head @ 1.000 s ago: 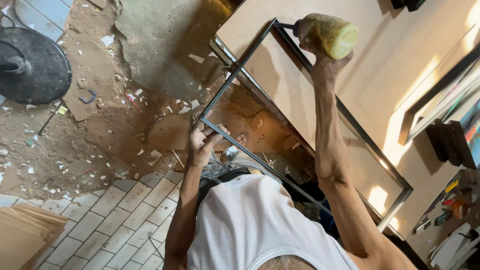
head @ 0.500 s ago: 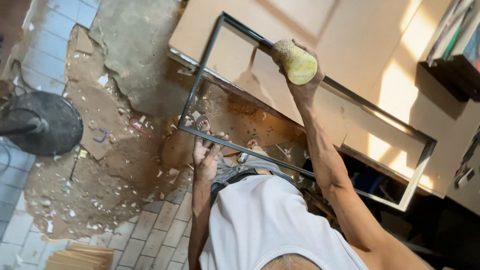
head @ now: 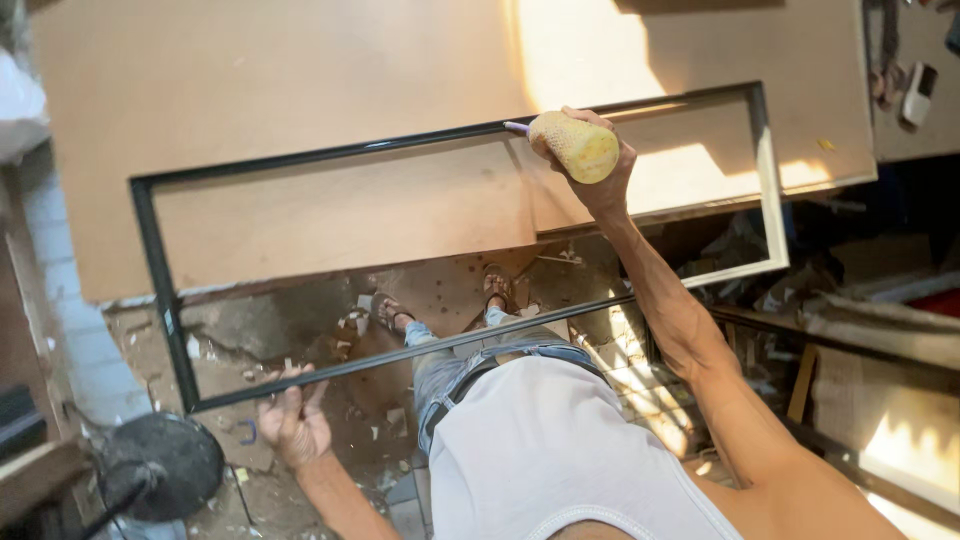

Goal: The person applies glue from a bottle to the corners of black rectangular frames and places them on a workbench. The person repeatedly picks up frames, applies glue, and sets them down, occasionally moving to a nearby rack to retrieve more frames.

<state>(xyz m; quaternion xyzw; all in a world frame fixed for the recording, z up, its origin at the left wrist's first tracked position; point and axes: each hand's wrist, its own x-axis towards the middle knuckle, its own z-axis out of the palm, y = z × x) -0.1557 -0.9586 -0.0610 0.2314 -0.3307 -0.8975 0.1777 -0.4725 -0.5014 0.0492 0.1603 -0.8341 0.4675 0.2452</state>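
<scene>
A long rectangular dark metal frame (head: 160, 290) lies across a brown board table (head: 280, 90) and juts out over the floor. My left hand (head: 292, 420) grips the frame's near bar at its lower left. My right hand (head: 590, 160) holds a yellow mesh-wrapped bottle (head: 572, 146) with its thin nozzle touching the far bar of the frame. Below me are my white vest, jeans and sandalled feet (head: 495, 285).
A round black fan base (head: 165, 465) stands on the littered floor at lower left. Debris and tile scraps cover the ground (head: 230, 340). Wooden pieces and clutter (head: 880, 320) lie at the right. Small objects hang at the upper right (head: 915, 95).
The view has swung so the frame now lies nearly level across the picture. My right hand with the bottle stays on the far bar; my left hand keeps its hold on the near bar.
</scene>
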